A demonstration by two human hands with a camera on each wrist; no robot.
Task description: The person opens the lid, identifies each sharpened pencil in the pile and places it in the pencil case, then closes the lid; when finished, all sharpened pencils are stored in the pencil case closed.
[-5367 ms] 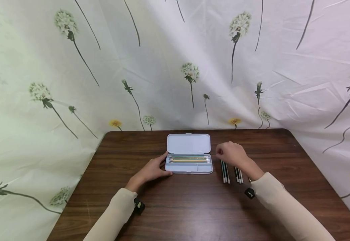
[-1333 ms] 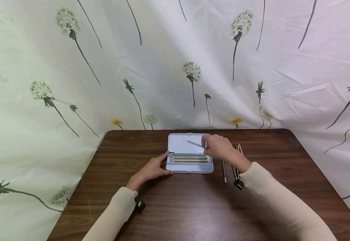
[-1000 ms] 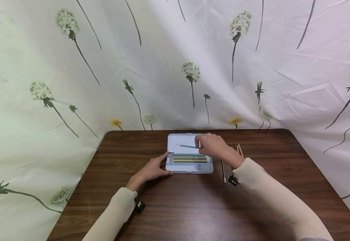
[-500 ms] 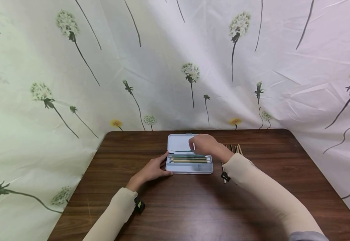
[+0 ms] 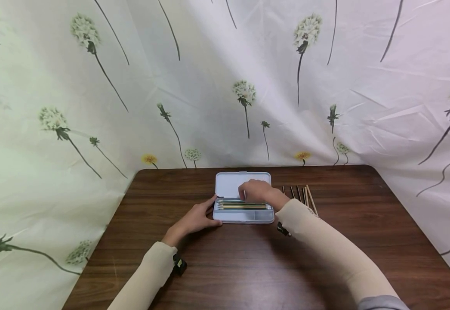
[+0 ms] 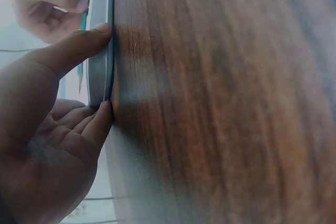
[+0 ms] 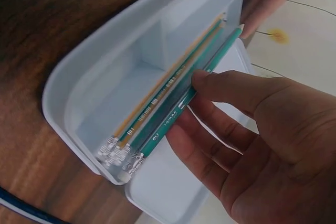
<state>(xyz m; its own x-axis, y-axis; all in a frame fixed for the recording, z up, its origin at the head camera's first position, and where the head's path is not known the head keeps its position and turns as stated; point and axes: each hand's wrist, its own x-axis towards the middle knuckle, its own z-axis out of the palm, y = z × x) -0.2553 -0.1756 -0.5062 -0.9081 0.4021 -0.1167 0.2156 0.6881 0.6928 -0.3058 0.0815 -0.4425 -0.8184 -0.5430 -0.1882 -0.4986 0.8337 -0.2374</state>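
A white pencil case (image 5: pixel 232 215) lies with its lid (image 5: pixel 228 184) raised at the back. My left hand (image 5: pixel 195 216) grips its left end, thumb at the front edge and fingers round the far corner; the left wrist view shows them on the case's side wall (image 6: pixel 98 72). In the right wrist view my right hand (image 7: pixel 247 124) pinches a green pencil (image 7: pixel 170 119) between thumb and fingers. The pencil is held lengthwise over the case's back edge, eraser to the right, tip to the left. Yellow and green pencils (image 7: pixel 149 100) lie side by side in the long compartment.
Right of the case, several dark pencils (image 5: pixel 297 191) and plain wooden ones (image 5: pixel 311 200) lie on the brown table (image 5: pixel 229 262), partly hidden by my right sleeve. The case's front compartments hold nothing. A white floral cloth (image 5: pixel 209 94) hangs behind the table.
My right hand has gone from the loose pencils on the right to the case, bringing the green pencil left and lowering it towards the back compartment. The left hand has stayed on the case.
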